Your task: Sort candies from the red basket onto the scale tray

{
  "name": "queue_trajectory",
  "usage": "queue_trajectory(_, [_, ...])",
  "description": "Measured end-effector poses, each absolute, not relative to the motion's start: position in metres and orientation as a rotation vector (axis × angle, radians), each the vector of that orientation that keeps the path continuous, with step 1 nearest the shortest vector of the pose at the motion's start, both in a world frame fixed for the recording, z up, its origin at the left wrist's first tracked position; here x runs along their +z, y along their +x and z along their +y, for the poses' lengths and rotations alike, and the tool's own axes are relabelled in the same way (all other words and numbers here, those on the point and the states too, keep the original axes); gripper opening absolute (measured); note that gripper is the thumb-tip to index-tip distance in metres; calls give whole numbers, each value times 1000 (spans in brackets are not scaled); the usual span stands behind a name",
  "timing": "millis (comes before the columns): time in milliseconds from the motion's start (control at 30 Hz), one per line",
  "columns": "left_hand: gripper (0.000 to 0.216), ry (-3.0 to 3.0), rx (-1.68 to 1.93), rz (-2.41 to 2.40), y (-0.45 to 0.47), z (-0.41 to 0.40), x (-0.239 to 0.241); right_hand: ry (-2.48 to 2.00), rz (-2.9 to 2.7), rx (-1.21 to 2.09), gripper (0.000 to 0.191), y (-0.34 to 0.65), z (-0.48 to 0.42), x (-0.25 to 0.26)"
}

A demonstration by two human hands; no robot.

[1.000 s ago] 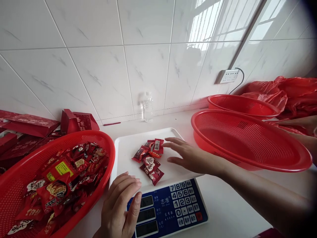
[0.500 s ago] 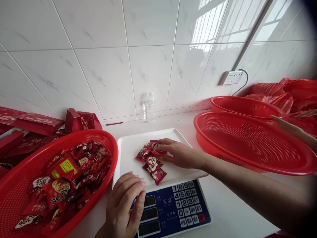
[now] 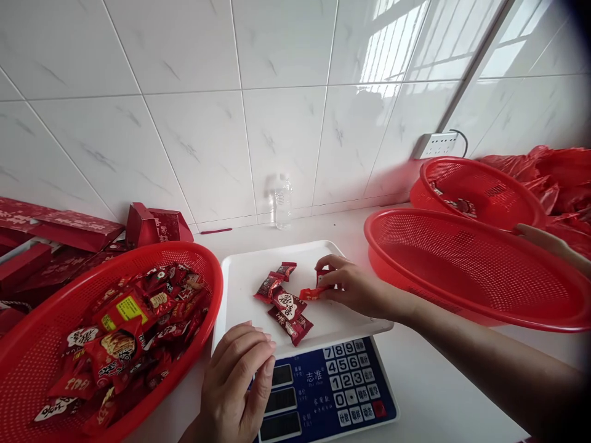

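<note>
My right hand (image 3: 353, 284) is over the white scale tray (image 3: 240, 271), its fingers pinched on red candy packets (image 3: 316, 287) at the right of a small pile. Several more red wrapped candies (image 3: 282, 304) lie in the middle of the tray. My left hand (image 3: 235, 384) rests at the front left corner of the scale, fingers loosely curled and together, holding nothing, beside the blue keypad panel (image 3: 344, 387).
A red basket (image 3: 28, 344) full of red snack packets sits at the left. An empty red basket (image 3: 466, 264) is at the right, another tilted basket (image 3: 480, 187) behind it, with another person's hand (image 3: 547, 243) on the rim. Red boxes, a small bottle (image 3: 283, 202), red bags.
My right hand moved onto the candy pile, closed on packets and drew them right. The far basket has been tilted up by the other person's hand. My left hand barely moved.
</note>
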State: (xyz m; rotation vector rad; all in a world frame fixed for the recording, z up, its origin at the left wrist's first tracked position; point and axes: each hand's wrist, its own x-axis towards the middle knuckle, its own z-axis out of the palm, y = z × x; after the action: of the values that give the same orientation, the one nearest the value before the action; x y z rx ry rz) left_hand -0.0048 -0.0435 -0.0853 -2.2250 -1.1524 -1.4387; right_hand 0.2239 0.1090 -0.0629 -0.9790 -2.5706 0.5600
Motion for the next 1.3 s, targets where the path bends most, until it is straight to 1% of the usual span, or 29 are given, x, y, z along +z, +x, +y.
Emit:
queue_trajectory(100, [19,-2207,-1435,-1172,-4,-44,-83,-1017,-2505,553,23,233,105,-61])
queue_trajectory(200, [20,-2214,-1433,-1169,-3,-45,-82,-1065,-2399,457,31,250,104,-52])
queue_trajectory(267, [19,-2222,-1436,-1162,-4,-45,-81,-1133,-2326,301,34,266,106,-45])
queue_trajectory(400, [19,-2232,-1429,-1162,-4,-46,-80,-1344,-2198,-114,38,306,115,-36])
queue_trajectory(533, [18,-2231,-1431,-1163,-4,-46,-79,-1519,-2182,-309,42,346,125,-44])
queue_trajectory(633, [18,-2235,-1433,-1166,-4,-46,-79,-1583,-2200,-408,36,370,133,-56])
queue_trajectory(767, [18,-2229,-1441,-1177,-3,-47,-79,-1656,-2217,-287,32,379,140,-64])
queue_trajectory(900, [18,-2224,-1446,-1185,-2,-47,-78,-1576,-2253,-186,43,346,136,-54])
queue_trajectory(1000, [19,-2218,-1432,-1173,-3,-47,-77,-1427,-2398,38,48,300,127,-44])
queue_trajectory(1167, [19,-2214,-1427,-1171,-4,-47,-77,-1162,-2698,549,54,224,110,-36])
queue_trajectory(1233, [19,-2217,-1436,-1163,-3,-47,-79,-1066,-2747,667,56,200,106,-35])
queue_trajectory(1300, [20,-2220,-1447,-1162,-3,-48,-80,-1018,-2774,717,59,179,104,-33])
